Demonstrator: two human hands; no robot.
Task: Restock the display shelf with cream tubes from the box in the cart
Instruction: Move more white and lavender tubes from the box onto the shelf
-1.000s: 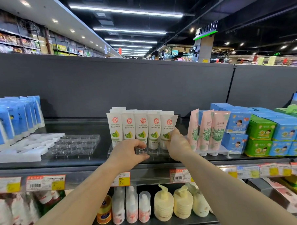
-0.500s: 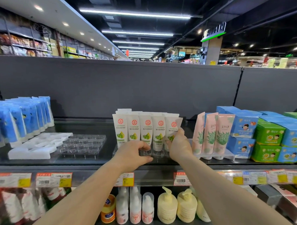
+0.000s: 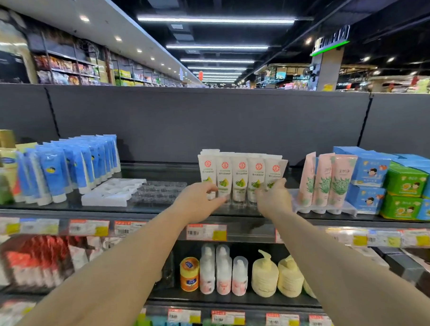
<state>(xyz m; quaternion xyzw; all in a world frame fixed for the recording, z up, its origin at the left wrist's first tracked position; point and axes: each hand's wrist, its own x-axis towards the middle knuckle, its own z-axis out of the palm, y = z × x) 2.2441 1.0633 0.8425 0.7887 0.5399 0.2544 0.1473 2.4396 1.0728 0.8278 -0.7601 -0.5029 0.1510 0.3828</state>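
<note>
- Fingers point(image 3: 216, 187) of the left hand point(image 3: 198, 203) curl against the lower left end of a row of white cream tubes point(image 3: 241, 176); the right hand point(image 3: 272, 199) cups the lower right end, its fingers bent around the last tube, so both hands press on the row rather than hang loose.
- Head view: the tubes stand cap-down in a clear tray point(image 3: 235, 206) near the front edge of the top shelf point(image 3: 161, 207), between an empty white tray point(image 3: 111, 192) and pink tubes point(image 3: 325, 180) to the right.
- Blue tubes point(image 3: 68, 166) fill the shelf's left end; neither box nor cart shows.
- Likely light, soft-walled and a little slick, the tubes tip easily; holding low near the stiff caps, or moving the tray itself, seems safest.
</note>
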